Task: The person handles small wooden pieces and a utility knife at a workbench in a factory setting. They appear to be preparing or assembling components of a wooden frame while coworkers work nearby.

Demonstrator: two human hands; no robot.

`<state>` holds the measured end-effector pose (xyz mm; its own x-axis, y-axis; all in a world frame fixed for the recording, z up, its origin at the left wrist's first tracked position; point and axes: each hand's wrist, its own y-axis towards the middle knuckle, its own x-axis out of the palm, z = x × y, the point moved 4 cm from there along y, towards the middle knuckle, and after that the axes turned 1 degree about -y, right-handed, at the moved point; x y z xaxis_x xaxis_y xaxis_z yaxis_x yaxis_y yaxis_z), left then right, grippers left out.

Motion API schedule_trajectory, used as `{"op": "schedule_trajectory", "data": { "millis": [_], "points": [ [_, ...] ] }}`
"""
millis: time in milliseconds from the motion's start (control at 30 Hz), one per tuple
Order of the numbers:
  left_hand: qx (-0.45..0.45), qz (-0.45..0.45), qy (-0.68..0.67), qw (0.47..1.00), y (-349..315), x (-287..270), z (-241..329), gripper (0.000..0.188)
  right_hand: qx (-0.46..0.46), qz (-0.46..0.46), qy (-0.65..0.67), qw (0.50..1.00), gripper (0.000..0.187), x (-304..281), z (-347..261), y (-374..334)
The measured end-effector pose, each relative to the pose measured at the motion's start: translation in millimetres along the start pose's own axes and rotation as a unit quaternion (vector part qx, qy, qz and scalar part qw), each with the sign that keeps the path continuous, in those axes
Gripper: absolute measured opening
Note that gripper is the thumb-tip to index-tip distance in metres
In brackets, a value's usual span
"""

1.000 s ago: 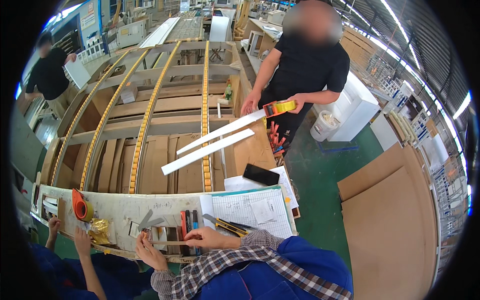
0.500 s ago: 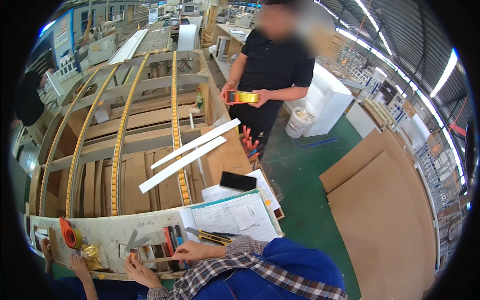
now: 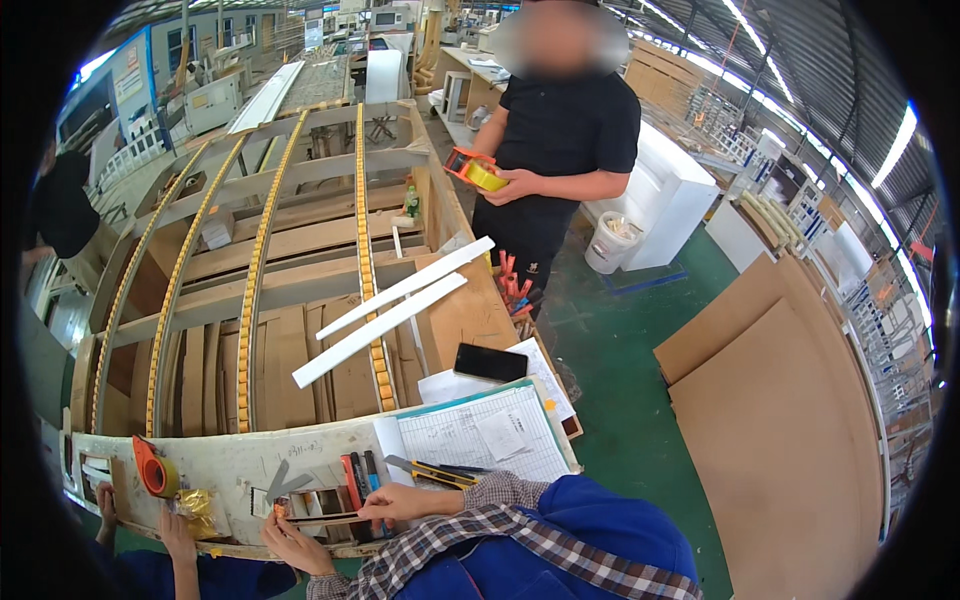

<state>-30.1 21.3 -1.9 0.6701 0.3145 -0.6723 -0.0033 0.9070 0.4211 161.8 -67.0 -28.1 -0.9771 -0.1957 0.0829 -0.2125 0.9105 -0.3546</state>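
Observation:
My right hand, fingers closed, pinches one end of a thin, flat brownish strip above the near edge of the bench. At the strip's other end, my left hand has its fingers curled around a small orange-brown piece too small to name. Beneath the strip, small white and brown items lie in a recess. A grey V-shaped piece rests just beyond my left hand. Several markers lie beyond my right hand, beside a yellow utility knife.
On the left, a co-worker's hands are near gold foil and a red tape dispenser. Record sheets, a phone and white strips lie ahead. Another person holds a tape dispenser beyond the roller frame.
The whole view has shifted slightly, so things sit farther right. The standing person's tape dispenser is tilted now. My hands keep nearly the same grip on the strip and small piece.

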Motion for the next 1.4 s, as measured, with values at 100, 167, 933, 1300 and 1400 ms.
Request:
{"op": "schedule_trajectory", "data": {
  "millis": [100, 167, 933, 1300, 1400],
  "points": [
    [-0.005, -0.013, -0.003, 1.000, 0.7, -1.1, -0.2, 0.026, -0.014, -0.008, -0.007, 1.000, 0.042, 1.1, 2.3, 1.6],
    [-0.002, -0.016, 0.000, 1.000, 0.5, -2.4, 0.3, 0.026, -0.014, -0.009, -0.003, 1.000, 0.042, 2.5, 2.6, 2.1],
    [-0.032, -0.053, 0.019, 0.998, -1.3, 1.9, -10.4, 0.038, -0.004, -0.064, 0.007, 0.998, 0.045, 7.7, -2.4, -2.1],
    [-0.041, -0.045, 0.016, 0.998, 0.6, -2.6, -4.0, 0.038, -0.005, -0.066, 0.036, 0.997, 0.046, 11.2, -2.7, -1.5],
    [-0.043, -0.048, 0.017, 0.998, 0.4, -2.2, -4.6, 0.039, -0.018, -0.064, 0.001, 0.998, 0.044, 10.2, -1.5, -0.6]
  ]
}}
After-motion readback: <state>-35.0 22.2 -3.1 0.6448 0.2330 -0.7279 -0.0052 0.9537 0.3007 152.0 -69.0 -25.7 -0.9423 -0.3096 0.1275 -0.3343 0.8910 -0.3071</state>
